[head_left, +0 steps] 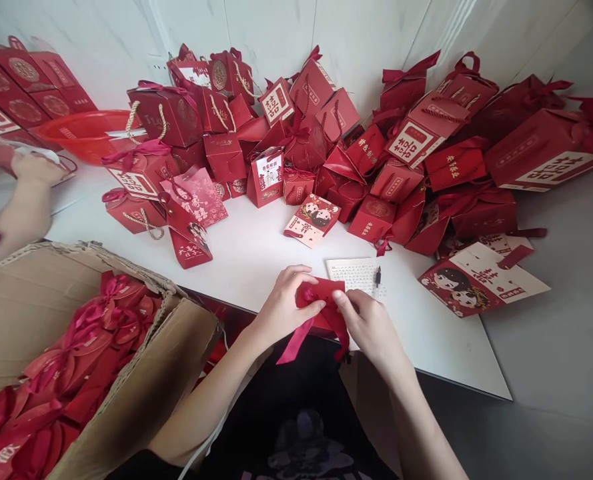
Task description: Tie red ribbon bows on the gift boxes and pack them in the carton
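Red ribbon-tied gift box [321,293] sits lower centre, at the white table's [256,260] near edge, with the left hand [283,307] and right hand [371,327] both closed on it. Just behind lie one notepad [353,272] and one pen [377,275]. One cardboard carton [141,393] fills lower left, one red basin [83,130] sits upper left. The heaped boxes [326,133] across the top are too many to count.

Left hand [283,303] and right hand [369,323] pinch a small red ribbon-tied box [321,300] between their fingertips. Notebook [353,273] with pen [377,275] lies just beyond the fingers; cardboard carton [141,373] sits left of them.
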A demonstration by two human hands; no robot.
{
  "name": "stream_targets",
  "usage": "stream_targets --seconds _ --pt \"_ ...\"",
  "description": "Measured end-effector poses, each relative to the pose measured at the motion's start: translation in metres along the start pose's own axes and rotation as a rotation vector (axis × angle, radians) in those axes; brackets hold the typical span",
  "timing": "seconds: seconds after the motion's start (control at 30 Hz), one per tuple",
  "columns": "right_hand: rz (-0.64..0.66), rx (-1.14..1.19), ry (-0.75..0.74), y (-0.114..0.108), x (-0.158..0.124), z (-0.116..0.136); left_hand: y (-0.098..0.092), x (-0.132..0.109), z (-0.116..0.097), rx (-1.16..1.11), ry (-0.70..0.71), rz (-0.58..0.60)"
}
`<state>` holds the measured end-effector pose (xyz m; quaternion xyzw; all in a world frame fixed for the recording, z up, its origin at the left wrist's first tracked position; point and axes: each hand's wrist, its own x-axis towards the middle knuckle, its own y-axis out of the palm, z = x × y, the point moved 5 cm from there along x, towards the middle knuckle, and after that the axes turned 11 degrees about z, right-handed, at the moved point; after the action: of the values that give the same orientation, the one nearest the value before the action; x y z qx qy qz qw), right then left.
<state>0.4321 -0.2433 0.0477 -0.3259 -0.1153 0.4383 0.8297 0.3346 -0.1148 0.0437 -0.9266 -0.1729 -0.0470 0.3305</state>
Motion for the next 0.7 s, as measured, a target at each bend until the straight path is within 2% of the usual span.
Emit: stream_targets --seconds 0.13,0.27,0.47,0.6,0.7 --pt "-0.052 0.003 -0.011 0.008 0.007 0.002 -0.003 -0.008 -0.001 0.094 -0.111 -0.154" --pt "-0.102 0.095 -0.110 0.012 0.003 -0.002 0.000 -0.014 0.000 0.114 -0.179 -0.171" --pt "-0.232 0.103 -0.251 0.014 -0.003 0.000 0.010 -0.017 0.009 -0.037 -0.258 -0.187" --pt "-0.252 0.098 -0.250 0.016 0.000 -0.002 0.013 -0.017 0.012 -0.074 -0.280 -0.224" --pt "-0.276 0.154 -0.233 0.018 0.000 -0.007 0.013 -0.017 0.012 -0.012 -0.261 -0.265"
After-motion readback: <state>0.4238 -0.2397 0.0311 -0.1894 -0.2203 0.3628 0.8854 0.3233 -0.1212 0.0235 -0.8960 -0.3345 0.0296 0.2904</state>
